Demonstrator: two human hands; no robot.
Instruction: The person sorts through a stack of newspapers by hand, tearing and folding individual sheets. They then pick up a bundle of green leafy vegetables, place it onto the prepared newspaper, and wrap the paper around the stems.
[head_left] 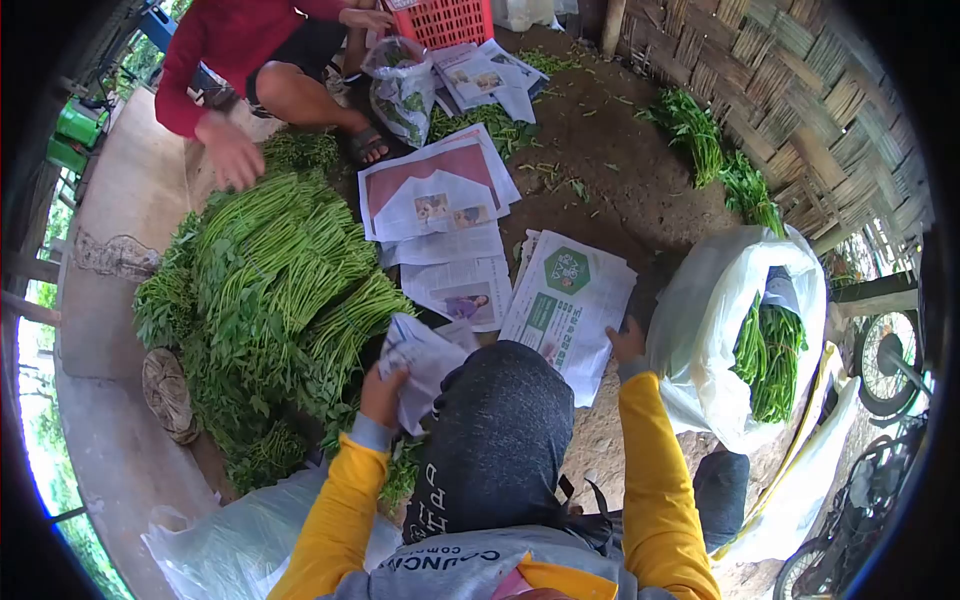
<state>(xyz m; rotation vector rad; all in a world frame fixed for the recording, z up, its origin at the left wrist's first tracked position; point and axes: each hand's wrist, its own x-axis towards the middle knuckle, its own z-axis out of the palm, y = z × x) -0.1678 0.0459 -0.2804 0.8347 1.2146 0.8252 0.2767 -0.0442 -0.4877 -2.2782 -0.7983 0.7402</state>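
Observation:
My left hand (382, 398) is closed on a crumpled sheet of newspaper (425, 360) beside my knee. At the right edge of a newspaper stack (568, 315) with a green hexagon print, my right hand (627, 342) pinches the paper; part of its grip is hidden. More newspaper sheets (440, 200) lie spread on the ground ahead. Left of them is a large heap of leafy green stems (290, 250), its cut ends toward the papers. To my right, an open white plastic bag (690, 320) contains a wrapped bundle of green stems (770, 360).
Another person (230, 60) in a red top crouches at the back left, one hand over the heap. Near them are a clear bag (400, 95) of greens and a red crate (445, 22). Green bunches (690, 135) lie along the woven wall (770, 80).

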